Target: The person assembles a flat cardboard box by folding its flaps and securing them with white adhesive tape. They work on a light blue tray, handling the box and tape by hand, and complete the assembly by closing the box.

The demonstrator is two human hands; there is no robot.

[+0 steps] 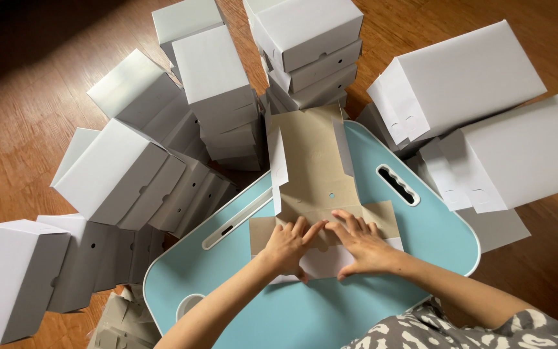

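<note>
Nearest the camera, a patterned sleeve [485, 326] and two bare forearms reach out over a light blue lap table [330, 310]. The left hand [287, 245] and the right hand [364, 244] lie side by side, palms down, on the near end of a flat cardboard box blank [314, 174]. The fingers of both hands are spread and pressed flat on the board, gripping nothing; they bear down on a folded flap where the brown inner face turns over to white.

The blank lies on the middle of the table, running away from the person. Its long side walls stand partly up, the near side flaps lie out flat to left and right, and the far end hangs over the table's far edge. So this box looks only begun: one end is being creased, the walls are not locked, and no lid is closed.

Beyond and around the table, on a wooden floor [27, 110], stand many finished white boxes [217, 71] in leaning stacks, left, ahead and right. A few flat sheets [121, 320] lie by the table's near left corner, seemingly unfolded
</note>
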